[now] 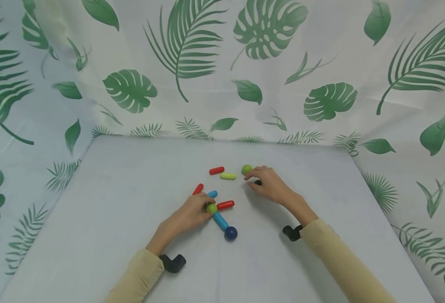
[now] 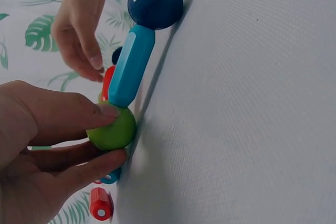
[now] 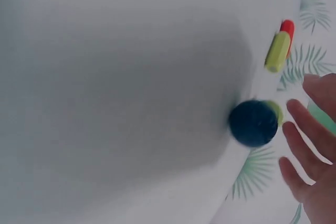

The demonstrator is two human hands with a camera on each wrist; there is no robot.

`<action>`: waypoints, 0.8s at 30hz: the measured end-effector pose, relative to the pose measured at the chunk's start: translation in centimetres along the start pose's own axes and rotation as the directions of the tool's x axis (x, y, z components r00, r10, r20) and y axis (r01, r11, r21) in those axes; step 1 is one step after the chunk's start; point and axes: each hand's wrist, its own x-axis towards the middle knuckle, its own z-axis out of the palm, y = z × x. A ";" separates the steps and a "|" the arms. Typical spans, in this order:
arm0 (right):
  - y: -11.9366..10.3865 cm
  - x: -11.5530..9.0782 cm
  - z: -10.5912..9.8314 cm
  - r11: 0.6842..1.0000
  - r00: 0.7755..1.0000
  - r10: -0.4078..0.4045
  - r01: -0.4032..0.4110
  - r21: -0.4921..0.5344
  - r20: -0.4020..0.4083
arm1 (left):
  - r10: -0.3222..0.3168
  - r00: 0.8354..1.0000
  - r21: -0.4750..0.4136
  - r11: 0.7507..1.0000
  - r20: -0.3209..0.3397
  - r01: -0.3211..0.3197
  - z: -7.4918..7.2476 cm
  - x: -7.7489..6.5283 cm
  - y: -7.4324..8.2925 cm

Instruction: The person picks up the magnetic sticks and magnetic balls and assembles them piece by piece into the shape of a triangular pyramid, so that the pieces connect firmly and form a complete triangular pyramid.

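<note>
Presently I log: left hand (image 1: 193,211), pinching green ball (image 1: 211,208); red rod (image 1: 226,205), long axis running rightward from that grip; right hand (image 1: 271,185), relaxed, holding nothing, nearer navy ball (image 3: 253,123), just beside its fingertips.

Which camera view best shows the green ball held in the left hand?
The left wrist view: the green ball appears largest, pinched in the left hand, its meeting with the blue rod clear. The head view shows it small and partly covered; the right wrist view does not show it.

No readable text, labels, brands, numbers or signs in any of the 3 views.
</note>
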 end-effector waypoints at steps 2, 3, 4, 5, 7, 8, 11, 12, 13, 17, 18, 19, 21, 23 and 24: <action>0.5 -0.3 -0.3 1.000 1.000 0.009 -0.009 -0.015 0.005 | -0.001 1.000 0.006 1.000 -0.004 0.001 0.0 0.1 0.1; 0.7 -0.5 -0.4 1.000 1.000 0.019 -0.018 -0.017 0.008 | -0.001 1.000 0.009 1.000 -0.007 0.001 0.0 0.1 0.1; 0.8 -0.7 -0.4 0.999 1.000 0.027 -0.027 -0.017 0.011 | 0.002 1.000 0.012 1.000 -0.008 -0.002 0.0 0.2 0.1; 1.0 -0.9 -0.4 0.999 0.999 0.038 -0.038 -0.010 0.014 | 0.000 1.000 0.012 1.000 -0.008 0.000 0.0 0.2 0.1; 1.3 -1.3 -0.4 0.999 0.999 0.047 -0.047 0.006 0.017 | 0.004 1.000 0.015 1.000 -0.006 -0.004 0.0 0.1 0.2; 1.4 -1.5 -0.3 0.999 0.999 0.046 -0.046 0.011 0.020 | 0.003 1.000 0.015 1.000 -0.003 -0.003 0.0 0.0 0.2; 1.7 -1.9 0.3 0.999 0.999 0.039 -0.041 0.036 0.036 | -0.009 1.000 0.013 1.000 0.005 0.009 0.0 -0.3 0.2; 1.7 -2.0 0.4 0.998 0.999 0.033 -0.035 0.045 0.039 | -0.008 1.000 0.016 1.000 0.003 0.007 0.1 -0.3 0.1; 1.7 -2.1 0.5 0.998 0.999 0.026 -0.028 0.054 0.040 | -0.007 1.000 0.017 1.000 0.001 0.007 0.1 -0.3 0.1; 1.5 -2.2 0.5 0.996 1.000 0.008 -0.010 0.083 0.029 | 0.013 1.000 0.028 1.000 -0.013 -0.012 0.1 0.2 0.1; 1.4 -2.1 0.5 0.996 1.000 0.006 -0.008 0.088 0.027 | 0.017 1.000 0.031 0.999 -0.016 -0.017 0.0 0.4 0.1; 1.3 -2.1 0.6 0.996 1.000 0.001 -0.004 0.093 0.027 | 0.017 1.000 0.034 0.999 -0.016 -0.017 0.0 0.5 0.1; 1.0 -2.0 0.9 0.994 0.999 -0.008 0.004 0.107 0.034 | 0.019 1.000 0.036 0.999 -0.017 -0.018 0.0 0.6 0.1; 0.5 -2.1 1.5 0.991 0.999 -0.018 0.011 0.133 0.051 | 0.006 1.000 0.030 1.000 -0.011 -0.005 0.1 0.3 0.0; 0.3 -2.2 1.9 0.989 0.998 -0.028 0.019 0.148 0.064 | -0.001 1.000 0.030 1.000 -0.002 0.001 0.3 0.1 0.0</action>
